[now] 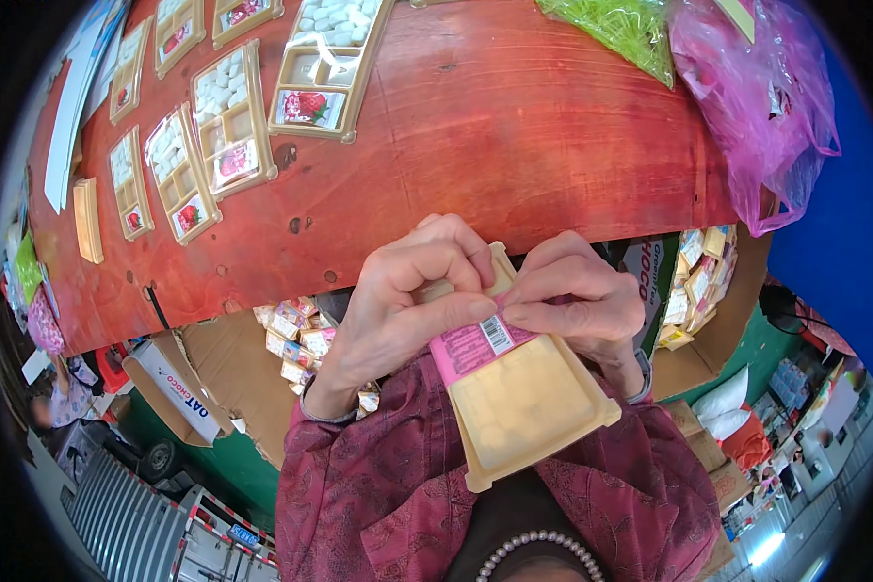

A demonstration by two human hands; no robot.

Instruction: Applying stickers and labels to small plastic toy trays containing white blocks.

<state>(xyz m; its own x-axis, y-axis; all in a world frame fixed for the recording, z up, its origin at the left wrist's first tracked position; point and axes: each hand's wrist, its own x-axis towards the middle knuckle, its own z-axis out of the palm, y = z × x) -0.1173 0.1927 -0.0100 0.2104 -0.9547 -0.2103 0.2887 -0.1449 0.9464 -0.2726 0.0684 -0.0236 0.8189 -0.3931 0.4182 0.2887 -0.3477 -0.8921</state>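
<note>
Close to my chest I have a beige plastic tray (529, 403), its smooth side up and its near end tilted toward me. A pink paper band (464, 352) with a barcode lies across its middle. My left hand (412, 296) grips the tray's far left side, thumb against the band near the barcode. Pinched fingers of my right hand (577, 303) are at the band's right part, thumb and forefinger pressed together. Both hands are closed and meet near the tray's far end. What the tray contains is hidden.
On the red table (475, 145), several filled trays (238, 116) stand at the left with white pieces and strawberry packets. At the far right are a pink plastic bag (766, 116) and green shreds (621, 29). Open cartons (723, 335) of small wrapped packets flank me.
</note>
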